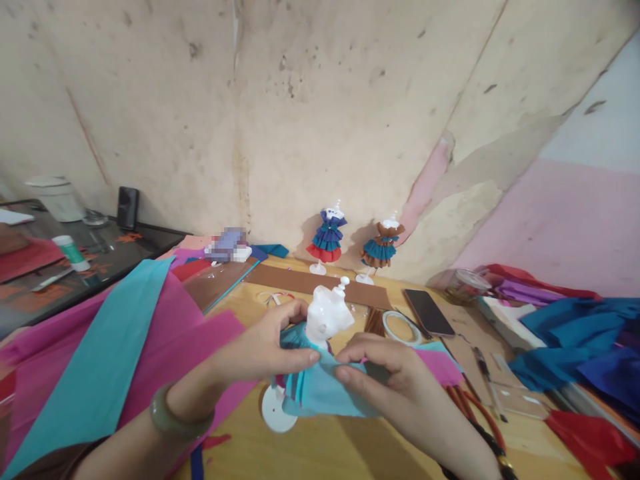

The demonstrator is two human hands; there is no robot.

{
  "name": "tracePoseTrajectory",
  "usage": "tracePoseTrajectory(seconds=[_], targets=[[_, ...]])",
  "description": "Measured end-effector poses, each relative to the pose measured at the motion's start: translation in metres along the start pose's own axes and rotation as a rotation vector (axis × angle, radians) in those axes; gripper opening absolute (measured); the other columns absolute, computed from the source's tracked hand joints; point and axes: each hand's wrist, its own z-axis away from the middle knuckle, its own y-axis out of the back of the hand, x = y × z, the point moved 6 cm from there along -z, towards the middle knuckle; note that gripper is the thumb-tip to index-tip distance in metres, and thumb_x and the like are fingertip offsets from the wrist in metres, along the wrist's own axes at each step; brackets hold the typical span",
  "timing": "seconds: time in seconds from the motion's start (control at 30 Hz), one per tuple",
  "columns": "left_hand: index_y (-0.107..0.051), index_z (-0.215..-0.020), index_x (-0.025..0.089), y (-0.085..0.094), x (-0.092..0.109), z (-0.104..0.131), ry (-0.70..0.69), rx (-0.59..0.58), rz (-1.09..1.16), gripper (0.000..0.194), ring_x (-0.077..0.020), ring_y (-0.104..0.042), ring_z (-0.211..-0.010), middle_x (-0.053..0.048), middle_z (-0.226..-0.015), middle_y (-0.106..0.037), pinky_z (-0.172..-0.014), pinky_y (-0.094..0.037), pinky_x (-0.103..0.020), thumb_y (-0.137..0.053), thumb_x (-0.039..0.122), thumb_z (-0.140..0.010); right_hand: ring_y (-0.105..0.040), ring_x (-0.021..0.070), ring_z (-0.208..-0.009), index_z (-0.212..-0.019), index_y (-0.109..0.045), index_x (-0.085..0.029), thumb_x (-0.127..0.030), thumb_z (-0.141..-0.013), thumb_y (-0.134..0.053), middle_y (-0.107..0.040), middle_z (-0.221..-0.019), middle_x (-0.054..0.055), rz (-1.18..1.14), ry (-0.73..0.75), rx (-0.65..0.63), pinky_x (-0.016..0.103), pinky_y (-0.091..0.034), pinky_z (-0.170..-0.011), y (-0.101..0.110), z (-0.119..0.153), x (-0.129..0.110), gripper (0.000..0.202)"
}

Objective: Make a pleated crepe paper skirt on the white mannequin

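Nearest to us in the head view, a green bangle circles our left wrist. Our left hand curls about a small white dress form, its thumb lying on a light-blue cloth at the waist; the other fingertips pass behind the form, so we cannot quite tell what they press against. Our right hand holds the upper edge of that cloth in a narrow pinch between thumb and forefinger. The cloth crosses the front of the form, with pleats toward its left end. The form tilts to the right over the wooden table, its round white base showing at the lower left. To our left we have magenta fabric with a turquoise strip laid across it, and farther off a dark table bearing a glue stick. Near the stained wall stand two more small forms, one in a blue and red dress, one in a brown and teal dress. To our right lie a white ring, a phone, teal fabric and, nearer, red fabric.
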Motion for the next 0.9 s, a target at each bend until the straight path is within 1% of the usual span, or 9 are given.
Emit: tracePoseTrajectory(seconds=[0.1, 0.23, 0.33, 0.47, 0.57, 0.67, 0.73, 0.83, 0.9], targets=[[-0.055, -0.113, 0.017, 0.000, 0.000, 0.000, -0.015, -0.001, -0.003, 0.044, -0.0258, -0.061, -0.101, -0.008, -0.108, -0.065, -0.086, -0.049, -0.039, -0.072, 0.037, -0.079, -0.058, 0.0128, -0.059, -0.078, -0.075, -0.023, -0.026, -0.086, -0.066, -0.067, -0.067, -0.001, -0.020, 0.021, -0.022, 0.024, -0.047, -0.055, -0.001, 0.000, -0.004, 0.012], [-0.055, -0.117, 0.018, 0.002, -0.005, -0.001, 0.002, -0.009, 0.016, 0.049, -0.0268, -0.060, -0.104, -0.008, -0.111, -0.064, -0.086, -0.049, -0.038, -0.074, 0.040, -0.077, -0.059, 0.0132, -0.058, -0.080, -0.076, -0.023, -0.026, -0.086, -0.065, -0.068, -0.068, 0.000, -0.015, 0.021, -0.023, 0.025, -0.047, -0.053, -0.001, 0.000, -0.004, 0.012], [-0.055, -0.118, 0.018, 0.003, -0.007, 0.000, 0.008, -0.011, 0.028, 0.051, -0.0275, -0.060, -0.107, -0.009, -0.115, -0.064, -0.086, -0.050, -0.038, -0.075, 0.042, -0.077, -0.063, 0.0151, -0.064, -0.083, -0.076, -0.023, -0.026, -0.086, -0.065, -0.072, -0.073, 0.001, 0.002, 0.031, -0.008, 0.027, -0.050, -0.058, -0.002, 0.000, -0.003, 0.011], [-0.058, -0.113, 0.018, 0.003, -0.008, 0.000, -0.008, -0.003, 0.003, 0.047, -0.0283, -0.059, -0.110, -0.009, -0.116, -0.064, -0.087, -0.050, -0.038, -0.074, 0.044, -0.078, -0.067, 0.0166, -0.070, -0.081, -0.075, -0.022, -0.027, -0.086, -0.065, -0.075, -0.077, 0.001, 0.003, 0.017, 0.020, 0.028, -0.050, -0.064, -0.003, -0.001, -0.002, 0.012], [-0.059, -0.111, 0.017, 0.003, -0.007, -0.001, -0.042, 0.005, -0.025, 0.045, -0.0263, -0.061, -0.104, -0.009, -0.112, -0.065, -0.086, -0.050, -0.037, -0.074, 0.043, -0.078, -0.066, 0.0166, -0.070, -0.079, -0.073, -0.022, -0.030, -0.085, -0.067, -0.074, -0.076, 0.000, -0.001, -0.021, 0.007, 0.028, -0.049, -0.064, -0.005, 0.001, 0.000, 0.012], [-0.059, -0.109, 0.018, 0.002, -0.006, 0.000, -0.021, 0.002, -0.019, 0.042, -0.0230, -0.063, -0.094, -0.006, -0.102, -0.066, -0.076, -0.051, -0.033, -0.075, 0.041, -0.078, -0.063, 0.0161, -0.066, -0.075, -0.072, -0.022, -0.030, -0.086, -0.066, -0.073, -0.071, -0.001, 0.046, -0.069, -0.018, 0.028, -0.047, -0.062, -0.007, 0.002, 0.003, 0.015], [-0.059, -0.108, 0.018, 0.001, -0.004, 0.000, -0.007, 0.005, -0.010, 0.039, -0.0209, -0.064, -0.088, -0.004, -0.096, -0.066, -0.072, -0.051, -0.031, -0.074, 0.038, -0.079, -0.063, 0.0162, -0.068, -0.073, -0.070, -0.022, -0.028, -0.085, -0.067, -0.072, -0.072, -0.002, 0.068, -0.102, -0.049, 0.028, -0.046, -0.064, -0.008, 0.003, 0.005, 0.014], [-0.059, -0.108, 0.018, 0.000, 0.002, 0.001, -0.015, 0.017, -0.007, 0.037, -0.0194, -0.064, -0.084, -0.003, -0.093, -0.066, -0.073, -0.052, -0.031, -0.074, 0.036, -0.079, -0.064, 0.0168, -0.074, -0.077, -0.070, -0.023, -0.024, -0.079, -0.073, -0.072, -0.077, -0.003, 0.048, -0.156, -0.095, 0.028, -0.046, -0.068, -0.010, 0.004, 0.010, 0.003], [-0.059, -0.106, 0.018, -0.001, 0.004, 0.001, -0.021, 0.021, -0.003, 0.036, -0.0199, -0.064, -0.086, -0.003, -0.093, -0.067, -0.076, -0.052, -0.032, -0.074, 0.036, -0.079, -0.062, 0.0156, -0.069, -0.076, -0.069, -0.022, -0.024, -0.078, -0.072, -0.069, -0.072, -0.003, 0.049, -0.170, -0.104, 0.027, -0.045, -0.063, -0.010, 0.004, 0.012, 0.004]])
